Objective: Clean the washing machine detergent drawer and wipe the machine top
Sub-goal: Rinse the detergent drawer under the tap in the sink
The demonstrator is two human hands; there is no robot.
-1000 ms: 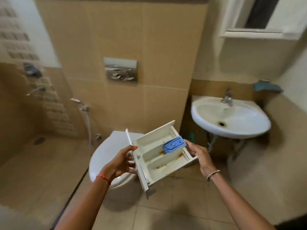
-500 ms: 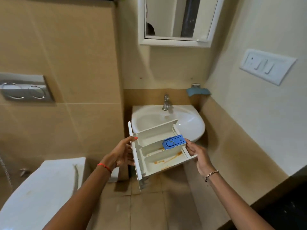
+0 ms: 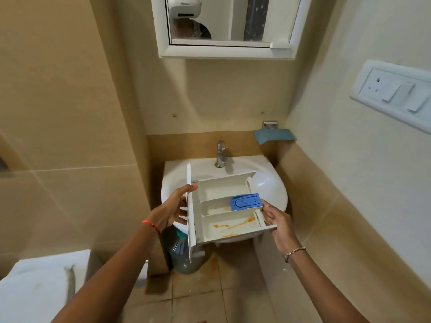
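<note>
I hold the white detergent drawer (image 3: 221,192) in both hands, level, over the front of the white washbasin (image 3: 270,190). Its compartments carry orange-brown residue, and a blue softener cap (image 3: 246,202) sits in the middle one. My left hand (image 3: 172,209) grips the drawer's front panel, thumb on the top edge. My right hand (image 3: 277,221) grips the rear right corner. The washing machine is not in view.
A chrome tap (image 3: 220,153) stands at the basin's back. A blue soap dish (image 3: 274,135) hangs on the wall at right, a mirror cabinet (image 3: 231,26) above. A switch plate (image 3: 396,94) is on the right wall. A dark bottle (image 3: 184,257) stands under the basin, the toilet lid (image 3: 39,292) lower left.
The view swung from the toilet to the washbasin and came closer. The drawer, held in both hands the same way, is now over the basin's front.
</note>
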